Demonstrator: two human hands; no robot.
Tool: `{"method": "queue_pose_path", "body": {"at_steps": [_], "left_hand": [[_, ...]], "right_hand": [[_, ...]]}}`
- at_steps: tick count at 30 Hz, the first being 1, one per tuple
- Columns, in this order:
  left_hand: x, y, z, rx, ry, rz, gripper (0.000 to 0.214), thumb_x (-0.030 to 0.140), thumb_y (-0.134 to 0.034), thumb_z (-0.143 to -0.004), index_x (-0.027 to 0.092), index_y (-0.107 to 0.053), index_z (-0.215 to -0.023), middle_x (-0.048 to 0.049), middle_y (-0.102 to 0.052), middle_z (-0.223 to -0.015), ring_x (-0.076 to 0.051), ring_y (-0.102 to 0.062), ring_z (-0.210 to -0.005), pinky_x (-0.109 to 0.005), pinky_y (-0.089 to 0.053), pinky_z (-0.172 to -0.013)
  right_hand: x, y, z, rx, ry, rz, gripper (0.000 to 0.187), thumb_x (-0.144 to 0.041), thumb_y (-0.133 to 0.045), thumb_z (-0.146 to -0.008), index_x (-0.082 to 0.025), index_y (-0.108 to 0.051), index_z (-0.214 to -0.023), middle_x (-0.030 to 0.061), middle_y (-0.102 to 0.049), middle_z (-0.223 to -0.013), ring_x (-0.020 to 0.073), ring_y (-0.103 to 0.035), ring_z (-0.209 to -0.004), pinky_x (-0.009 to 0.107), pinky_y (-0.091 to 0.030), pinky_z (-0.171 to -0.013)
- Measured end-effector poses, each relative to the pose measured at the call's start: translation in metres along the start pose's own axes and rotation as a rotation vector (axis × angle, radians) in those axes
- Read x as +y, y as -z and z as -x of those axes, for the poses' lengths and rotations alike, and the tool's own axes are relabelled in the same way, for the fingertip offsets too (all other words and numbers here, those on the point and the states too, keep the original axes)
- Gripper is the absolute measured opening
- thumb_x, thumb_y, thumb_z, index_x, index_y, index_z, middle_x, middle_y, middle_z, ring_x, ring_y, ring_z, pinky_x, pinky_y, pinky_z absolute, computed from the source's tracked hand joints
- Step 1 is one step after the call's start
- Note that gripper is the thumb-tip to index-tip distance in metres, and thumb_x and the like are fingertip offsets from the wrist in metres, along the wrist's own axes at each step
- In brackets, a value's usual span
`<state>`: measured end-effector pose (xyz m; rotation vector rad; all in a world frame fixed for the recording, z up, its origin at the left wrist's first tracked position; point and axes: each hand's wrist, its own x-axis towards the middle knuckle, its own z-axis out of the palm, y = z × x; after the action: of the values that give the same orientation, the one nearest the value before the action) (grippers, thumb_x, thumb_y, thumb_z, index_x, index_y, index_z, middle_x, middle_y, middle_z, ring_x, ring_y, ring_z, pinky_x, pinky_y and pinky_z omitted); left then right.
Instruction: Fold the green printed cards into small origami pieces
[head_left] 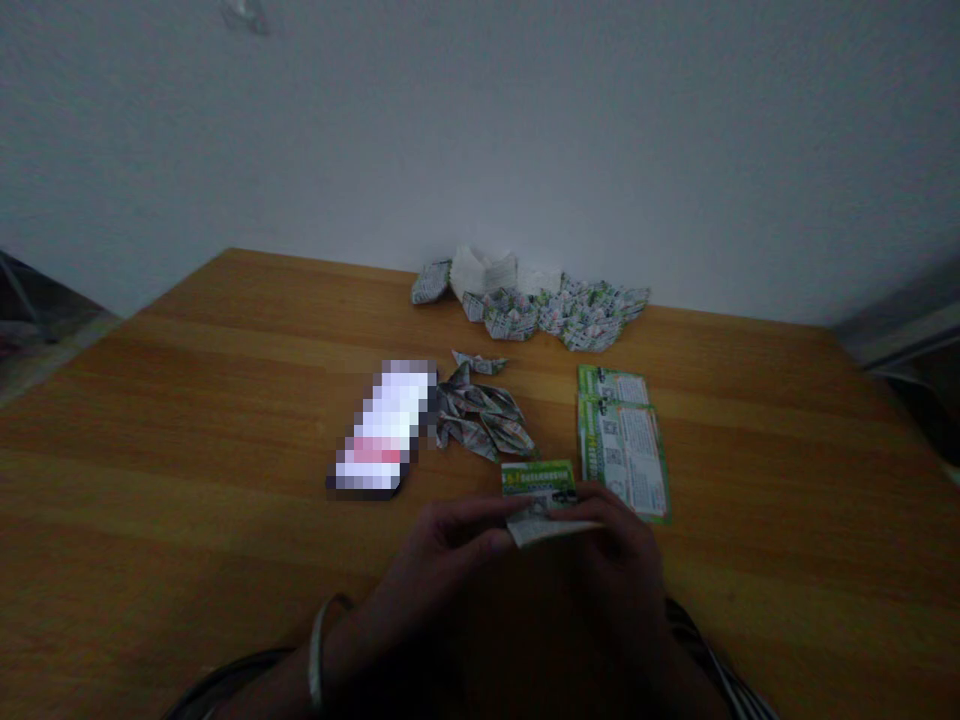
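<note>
Both of my hands are low in the middle of the view, over a wooden table (187,420). My left hand (442,560), with a bangle on the wrist, and my right hand (615,550) pinch a small green-and-white printed paper (541,495) between them, its lower part bent over. Just beyond the paper lies a cluster of folded paper shapes (484,415). To the right of my hands lie flat green-bordered leaflets (624,445).
A blurred-out rectangular object (382,430) lies left of the folded shapes. A heap of folded and crumpled printed papers (532,300) sits at the table's far edge against a pale wall (480,130). Dark furniture shows at both sides.
</note>
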<state>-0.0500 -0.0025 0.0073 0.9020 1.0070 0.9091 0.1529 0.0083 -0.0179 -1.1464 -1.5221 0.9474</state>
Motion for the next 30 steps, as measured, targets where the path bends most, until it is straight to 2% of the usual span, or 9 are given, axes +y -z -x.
{"method": "queue_pose_path", "body": {"at_steps": [2, 6, 9, 13, 17, 21, 23, 27, 30], "left_hand": [[0.002, -0.002, 0.003, -0.012, -0.068, -0.085, 0.036, 0.024, -0.081, -0.069, 0.027, -0.076, -0.104, -0.0045, -0.073, -0.115, -0.026, -0.065, -0.11, -0.037, -0.047, -0.1], [0.001, -0.003, 0.004, 0.084, -0.132, -0.121, 0.016, 0.021, -0.072, -0.076, 0.028, -0.08, -0.087, -0.0027, -0.078, -0.097, -0.022, -0.071, -0.091, -0.033, -0.054, -0.087], [-0.001, -0.002, 0.003, 0.123, -0.083, -0.116, 0.01, 0.022, -0.072, -0.076, 0.024, -0.081, -0.077, -0.0032, -0.079, -0.081, -0.021, -0.072, -0.08, -0.029, -0.054, -0.079], [-0.002, -0.004, 0.003, 0.187, 0.013, -0.104, 0.012, 0.029, -0.073, -0.076, 0.019, -0.078, -0.072, -0.0036, -0.077, -0.074, -0.018, -0.068, -0.071, -0.025, -0.052, -0.067], [-0.006, -0.013, 0.005, 0.174, -0.039, -0.048, 0.016, 0.033, -0.07, -0.082, 0.017, -0.071, -0.084, -0.0037, -0.075, -0.083, -0.017, -0.068, -0.079, -0.024, -0.052, -0.074], [-0.008, -0.021, 0.006, 0.13, 0.017, 0.195, 0.043, 0.032, -0.066, -0.087, 0.024, -0.05, -0.126, -0.0051, -0.075, -0.098, -0.019, -0.07, -0.087, -0.031, -0.054, -0.082], [-0.009, -0.021, 0.005, 0.127, 0.061, 0.27, 0.053, 0.032, -0.065, -0.088, 0.024, -0.043, -0.135, -0.0064, -0.075, -0.101, -0.019, -0.07, -0.089, -0.031, -0.054, -0.082], [-0.01, -0.021, 0.003, 0.177, 0.084, 0.269, 0.038, 0.034, -0.067, -0.087, 0.018, -0.062, -0.121, -0.0073, -0.074, -0.107, -0.019, -0.068, -0.097, -0.028, -0.051, -0.089], [-0.01, -0.022, 0.004, 0.188, 0.112, 0.216, 0.03, 0.037, -0.066, -0.086, 0.017, -0.07, -0.11, -0.0062, -0.074, -0.105, -0.02, -0.068, -0.097, -0.027, -0.051, -0.086]], "right_hand": [[0.0, 0.0, -0.001, 0.009, 0.005, -0.047, 0.026, -0.01, -0.062, -0.076, -0.029, -0.078, -0.084, 0.0032, -0.068, -0.095, 0.0177, -0.068, -0.086, 0.024, -0.054, -0.072], [-0.001, -0.002, -0.002, -0.065, 0.032, -0.159, 0.025, -0.013, -0.068, -0.077, -0.032, -0.079, -0.088, 0.002, -0.065, -0.093, 0.0157, -0.068, -0.082, 0.022, -0.054, -0.07], [-0.002, -0.004, 0.0, -0.11, 0.022, -0.201, 0.021, -0.017, -0.066, -0.08, -0.032, -0.079, -0.088, 0.0021, -0.065, -0.092, 0.0153, -0.067, -0.078, 0.022, -0.054, -0.067], [-0.005, -0.009, 0.0, -0.056, -0.019, -0.152, 0.017, -0.015, -0.064, -0.081, -0.027, -0.075, -0.077, 0.0011, -0.066, -0.084, 0.0145, -0.066, -0.075, 0.02, -0.052, -0.064], [-0.011, -0.014, -0.002, 0.019, -0.075, -0.097, 0.017, -0.021, -0.064, -0.083, -0.021, -0.065, -0.066, -0.0008, -0.064, -0.069, 0.0131, -0.061, -0.062, 0.02, -0.05, -0.056], [-0.01, -0.016, -0.001, -0.004, -0.105, -0.043, 0.009, -0.025, -0.063, -0.085, -0.021, -0.07, -0.083, 0.0012, -0.07, -0.075, 0.0166, -0.067, -0.069, 0.024, -0.054, -0.064], [-0.009, -0.016, -0.001, -0.001, -0.099, 0.005, 0.01, -0.025, -0.064, -0.084, -0.021, -0.072, -0.088, 0.003, -0.072, -0.082, 0.0186, -0.069, -0.074, 0.027, -0.055, -0.068], [-0.009, -0.018, 0.001, -0.001, -0.05, 0.091, 0.01, -0.024, -0.065, -0.082, -0.021, -0.073, -0.087, 0.0037, -0.073, -0.084, 0.0186, -0.068, -0.075, 0.027, -0.055, -0.068], [-0.011, -0.019, 0.001, -0.026, -0.047, 0.131, 0.01, -0.025, -0.064, -0.082, -0.019, -0.072, -0.08, 0.0046, -0.072, -0.081, 0.018, -0.066, -0.07, 0.026, -0.053, -0.061]]}}
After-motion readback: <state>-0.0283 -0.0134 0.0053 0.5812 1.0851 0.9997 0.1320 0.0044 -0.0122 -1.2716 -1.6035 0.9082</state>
